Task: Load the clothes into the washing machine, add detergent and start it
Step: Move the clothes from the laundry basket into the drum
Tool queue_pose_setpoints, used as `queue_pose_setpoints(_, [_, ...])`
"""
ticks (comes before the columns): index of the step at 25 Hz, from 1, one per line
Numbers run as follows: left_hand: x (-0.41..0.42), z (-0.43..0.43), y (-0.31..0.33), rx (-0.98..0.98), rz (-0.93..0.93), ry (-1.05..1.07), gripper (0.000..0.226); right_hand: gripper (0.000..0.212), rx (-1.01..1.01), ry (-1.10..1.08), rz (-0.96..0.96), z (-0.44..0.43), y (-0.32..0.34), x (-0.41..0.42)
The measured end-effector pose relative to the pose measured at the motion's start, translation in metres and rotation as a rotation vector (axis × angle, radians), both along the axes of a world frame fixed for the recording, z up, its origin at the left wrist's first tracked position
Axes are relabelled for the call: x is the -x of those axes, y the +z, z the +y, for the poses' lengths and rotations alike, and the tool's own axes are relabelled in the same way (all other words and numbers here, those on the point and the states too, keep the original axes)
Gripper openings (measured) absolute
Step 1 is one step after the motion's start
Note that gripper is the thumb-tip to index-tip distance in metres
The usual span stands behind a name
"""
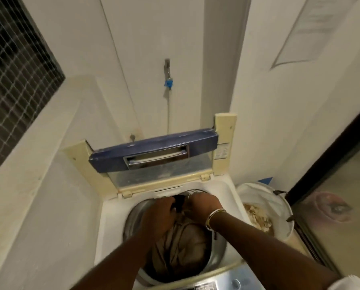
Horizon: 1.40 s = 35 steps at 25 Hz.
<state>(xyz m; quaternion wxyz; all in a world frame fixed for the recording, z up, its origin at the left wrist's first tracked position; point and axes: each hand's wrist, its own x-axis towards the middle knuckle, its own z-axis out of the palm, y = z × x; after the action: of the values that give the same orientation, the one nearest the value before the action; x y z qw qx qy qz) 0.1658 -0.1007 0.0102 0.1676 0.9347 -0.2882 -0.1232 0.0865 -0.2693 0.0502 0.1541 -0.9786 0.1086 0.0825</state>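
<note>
A top-loading washing machine (pixel 110 214) stands below me with its blue-edged lid (pixel 154 155) folded up against the wall. Its steel drum (pixel 217 254) holds beige-brown clothes (pixel 183 243). Both hands are over the far rim of the drum. My left hand (pixel 158 212) and my right hand (pixel 204 204), with bangles on its wrist, grip a dark garment (pixel 179 203) between them. The machine's control panel (pixel 223 281) shows at the bottom edge. No detergent is in view.
A white lined bin (pixel 279 206) with scraps stands right of the machine. White walls close in on the left and back. A tap with a blue tag and hose (pixel 169 82) hangs on the back wall. A dark-framed door (pixel 329 160) is at right.
</note>
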Motion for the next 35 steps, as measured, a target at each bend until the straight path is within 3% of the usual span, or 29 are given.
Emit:
queue_pose_setpoints(3, [0.015,-0.023,0.044,0.051,-0.120,-0.063,0.039,0.043,0.080,-0.011,-0.111,-0.030,0.038,0.024])
queue_pose_setpoints(9, [0.059,-0.114,0.092,0.146,-0.219,-0.163,0.042,0.068,0.196,-0.069,-0.241,-0.116,0.074,0.086])
queue_pose_setpoints(16, [0.146,-0.247,0.099,0.234,-0.275,-0.210,0.043,0.081,0.254,-0.104,-0.265,-0.232,0.075,0.184])
queue_pose_setpoints(24, [0.206,-0.324,0.102,0.214,-0.246,-0.196,0.052,0.081,0.250,-0.100,-0.235,-0.326,0.073,0.239])
queue_pose_setpoints(29, [0.192,-0.356,0.081,0.195,-0.208,-0.171,0.052,0.081,0.177,-0.098,-0.193,-0.351,0.047,0.221])
queue_pose_setpoints(35, [0.164,-0.401,0.004,0.159,-0.042,-0.151,0.049,0.083,0.100,-0.025,-0.030,-0.391,-0.016,0.182])
